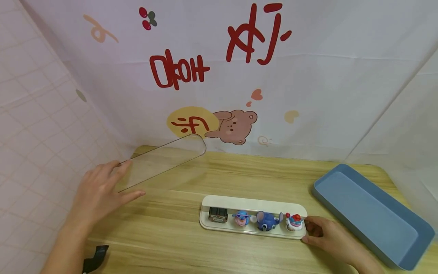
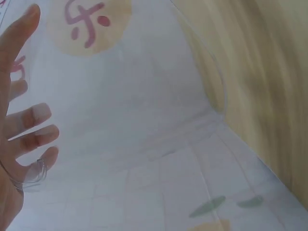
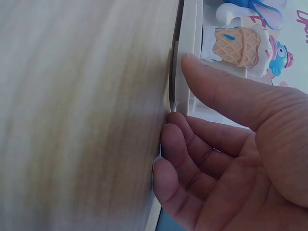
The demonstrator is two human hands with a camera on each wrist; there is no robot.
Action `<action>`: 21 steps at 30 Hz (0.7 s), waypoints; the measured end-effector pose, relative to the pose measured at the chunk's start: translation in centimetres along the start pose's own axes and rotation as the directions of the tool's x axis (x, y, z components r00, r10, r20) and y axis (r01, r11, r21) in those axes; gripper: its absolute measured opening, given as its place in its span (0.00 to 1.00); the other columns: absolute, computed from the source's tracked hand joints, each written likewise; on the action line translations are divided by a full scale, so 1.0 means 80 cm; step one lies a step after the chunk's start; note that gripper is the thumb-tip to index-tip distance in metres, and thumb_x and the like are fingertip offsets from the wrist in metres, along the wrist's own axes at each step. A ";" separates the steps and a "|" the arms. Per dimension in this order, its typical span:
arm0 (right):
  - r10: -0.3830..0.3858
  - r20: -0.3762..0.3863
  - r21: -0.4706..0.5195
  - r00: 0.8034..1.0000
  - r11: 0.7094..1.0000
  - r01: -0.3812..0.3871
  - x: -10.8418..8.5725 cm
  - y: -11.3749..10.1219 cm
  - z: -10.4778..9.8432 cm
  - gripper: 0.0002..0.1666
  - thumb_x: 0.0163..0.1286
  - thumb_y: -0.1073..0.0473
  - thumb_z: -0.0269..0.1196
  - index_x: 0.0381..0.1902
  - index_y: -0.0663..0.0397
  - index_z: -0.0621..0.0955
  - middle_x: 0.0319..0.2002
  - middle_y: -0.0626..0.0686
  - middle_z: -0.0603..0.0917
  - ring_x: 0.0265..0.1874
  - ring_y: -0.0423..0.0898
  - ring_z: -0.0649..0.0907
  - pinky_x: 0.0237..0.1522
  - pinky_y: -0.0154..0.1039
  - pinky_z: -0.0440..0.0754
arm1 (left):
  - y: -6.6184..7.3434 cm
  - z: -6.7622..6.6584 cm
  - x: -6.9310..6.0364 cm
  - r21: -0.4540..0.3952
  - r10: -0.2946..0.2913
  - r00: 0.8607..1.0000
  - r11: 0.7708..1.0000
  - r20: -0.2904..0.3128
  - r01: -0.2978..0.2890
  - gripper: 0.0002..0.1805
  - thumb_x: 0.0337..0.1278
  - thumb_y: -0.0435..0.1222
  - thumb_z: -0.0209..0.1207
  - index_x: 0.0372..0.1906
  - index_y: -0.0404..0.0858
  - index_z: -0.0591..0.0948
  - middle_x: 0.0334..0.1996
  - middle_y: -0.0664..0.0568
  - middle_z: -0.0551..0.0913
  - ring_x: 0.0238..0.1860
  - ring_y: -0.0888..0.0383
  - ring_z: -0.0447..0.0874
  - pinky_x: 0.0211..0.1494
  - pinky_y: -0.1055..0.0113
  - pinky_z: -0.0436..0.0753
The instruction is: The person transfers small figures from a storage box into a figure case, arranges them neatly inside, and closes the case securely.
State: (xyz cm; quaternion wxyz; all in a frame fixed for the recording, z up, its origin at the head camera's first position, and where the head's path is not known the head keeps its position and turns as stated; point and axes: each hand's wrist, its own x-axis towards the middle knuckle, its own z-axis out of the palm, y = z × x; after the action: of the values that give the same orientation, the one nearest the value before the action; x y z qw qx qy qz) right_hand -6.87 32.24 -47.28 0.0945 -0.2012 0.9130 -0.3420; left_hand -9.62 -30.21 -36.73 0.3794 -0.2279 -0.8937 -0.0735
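At the left in the head view, my left hand [image 1: 97, 188] holds a long clear plastic cover [image 1: 167, 158] by its near end, tilted above the table. The fingers show through the clear plastic in the left wrist view. My right hand [image 1: 330, 238] grips the right end of a white display base [image 1: 253, 203], thumb on the front corner. Standing in a row on this base are a dark brown blocky figurine [image 1: 218, 215], a small pink and blue figurine [image 1: 242, 218], a big-eared blue figurine [image 1: 268, 221] and a white figurine with a red top [image 1: 294, 222].
A blue-grey rectangular tray [image 1: 376, 213] lies to the right, beside my right forearm. Near my left forearm is a black curved object [image 1: 96, 259], partly out of frame. White printed cloth [image 1: 308, 76] hangs behind the wooden table [image 1: 164, 236].
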 end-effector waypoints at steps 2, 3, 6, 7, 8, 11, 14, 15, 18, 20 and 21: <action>-0.005 -0.007 0.001 1.000 1.000 0.005 0.000 -0.001 0.001 0.18 0.64 0.56 0.77 0.47 0.54 0.82 0.34 0.40 0.80 0.31 0.30 0.78 0.30 0.32 0.80 | 0.003 0.000 0.004 -0.024 0.011 1.000 1.000 -0.007 -0.011 0.54 0.57 0.80 0.48 0.61 0.35 0.84 0.46 0.34 0.83 0.39 0.32 0.83 0.40 0.36 0.80; -0.005 -0.008 -0.002 1.000 1.000 0.005 0.001 -0.001 0.001 0.18 0.64 0.56 0.77 0.47 0.53 0.82 0.33 0.40 0.80 0.31 0.30 0.78 0.30 0.32 0.80 | 0.005 0.000 0.006 -0.032 0.017 1.000 0.999 -0.013 -0.017 0.54 0.57 0.80 0.49 0.61 0.35 0.84 0.46 0.34 0.83 0.39 0.32 0.83 0.40 0.36 0.81; 0.002 -0.010 -0.004 1.000 1.000 -0.002 0.002 -0.002 0.001 0.17 0.64 0.55 0.77 0.45 0.50 0.82 0.33 0.39 0.79 0.31 0.31 0.77 0.29 0.32 0.79 | 0.010 0.001 0.013 -0.056 0.024 0.998 0.998 -0.054 -0.027 0.53 0.56 0.79 0.51 0.59 0.35 0.85 0.46 0.35 0.84 0.39 0.33 0.83 0.39 0.37 0.80; 0.002 -0.008 -0.004 1.000 1.000 -0.002 0.002 -0.002 0.001 0.17 0.64 0.55 0.77 0.45 0.50 0.82 0.33 0.39 0.79 0.31 0.31 0.77 0.30 0.32 0.79 | 0.012 0.001 0.015 -0.061 0.026 0.997 0.998 -0.066 -0.030 0.53 0.56 0.79 0.51 0.59 0.35 0.85 0.46 0.35 0.84 0.39 0.33 0.83 0.39 0.37 0.80; 0.001 -0.009 -0.005 1.000 1.000 -0.001 0.003 -0.003 0.001 0.16 0.64 0.55 0.77 0.45 0.49 0.82 0.32 0.39 0.79 0.31 0.31 0.77 0.29 0.32 0.79 | 0.013 0.002 0.018 -0.066 0.027 0.996 0.997 -0.082 -0.033 0.52 0.56 0.79 0.52 0.58 0.35 0.85 0.45 0.36 0.84 0.38 0.34 0.83 0.38 0.38 0.80; -0.003 -0.011 -0.007 1.000 1.000 0.003 0.003 -0.003 0.000 0.17 0.64 0.55 0.77 0.45 0.50 0.82 0.32 0.39 0.78 0.31 0.31 0.77 0.29 0.32 0.78 | 0.018 0.002 0.025 -0.082 0.022 0.996 0.996 -0.087 -0.029 0.52 0.56 0.78 0.52 0.59 0.36 0.85 0.45 0.36 0.85 0.39 0.34 0.84 0.39 0.38 0.81; -0.009 -0.015 -0.007 1.000 1.000 0.009 0.003 -0.002 0.001 0.17 0.64 0.55 0.77 0.46 0.50 0.82 0.33 0.39 0.79 0.31 0.30 0.77 0.29 0.32 0.78 | 0.026 0.002 0.034 -0.120 0.019 0.997 0.992 -0.080 -0.029 0.52 0.56 0.78 0.52 0.58 0.35 0.85 0.45 0.35 0.85 0.41 0.33 0.84 0.43 0.36 0.81; -0.012 -0.018 -0.007 1.000 1.000 0.012 0.003 -0.002 0.001 0.17 0.64 0.55 0.77 0.46 0.50 0.82 0.32 0.39 0.79 0.30 0.30 0.77 0.29 0.32 0.78 | 0.029 0.001 0.036 -0.130 0.020 0.997 0.991 -0.072 -0.030 0.52 0.56 0.78 0.52 0.58 0.35 0.85 0.46 0.34 0.85 0.43 0.33 0.84 0.45 0.36 0.81; -0.026 -0.026 -0.011 0.999 1.000 0.025 0.001 -0.002 0.001 0.17 0.63 0.56 0.77 0.45 0.50 0.82 0.32 0.38 0.78 0.30 0.30 0.77 0.28 0.32 0.78 | 0.039 -0.001 0.043 -0.146 0.042 0.997 0.988 -0.064 -0.051 0.52 0.58 0.78 0.50 0.59 0.35 0.85 0.47 0.32 0.85 0.44 0.32 0.84 0.46 0.34 0.81; -0.030 -0.030 -0.014 0.999 0.999 0.029 0.001 -0.003 0.002 0.16 0.63 0.57 0.77 0.45 0.50 0.82 0.31 0.37 0.78 0.30 0.30 0.76 0.28 0.32 0.77 | 0.046 -0.004 0.047 -0.140 0.059 0.997 0.988 -0.051 -0.065 0.51 0.59 0.78 0.49 0.60 0.36 0.85 0.49 0.32 0.85 0.45 0.32 0.84 0.47 0.33 0.81; -0.031 -0.031 -0.013 0.999 0.999 0.031 0.001 -0.003 0.002 0.16 0.63 0.57 0.77 0.44 0.49 0.82 0.31 0.37 0.78 0.29 0.30 0.76 0.28 0.32 0.77 | 0.050 -0.005 0.048 -0.136 0.067 0.997 0.988 -0.047 -0.073 0.51 0.60 0.78 0.49 0.61 0.36 0.84 0.49 0.33 0.85 0.46 0.32 0.85 0.46 0.34 0.81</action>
State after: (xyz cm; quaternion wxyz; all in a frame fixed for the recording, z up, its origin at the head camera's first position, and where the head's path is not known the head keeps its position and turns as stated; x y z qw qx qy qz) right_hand -6.82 31.98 -47.24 0.0737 -0.2106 0.9133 -0.3406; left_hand -9.87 -25.45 -33.84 0.3841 -0.2832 -0.8697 -0.1265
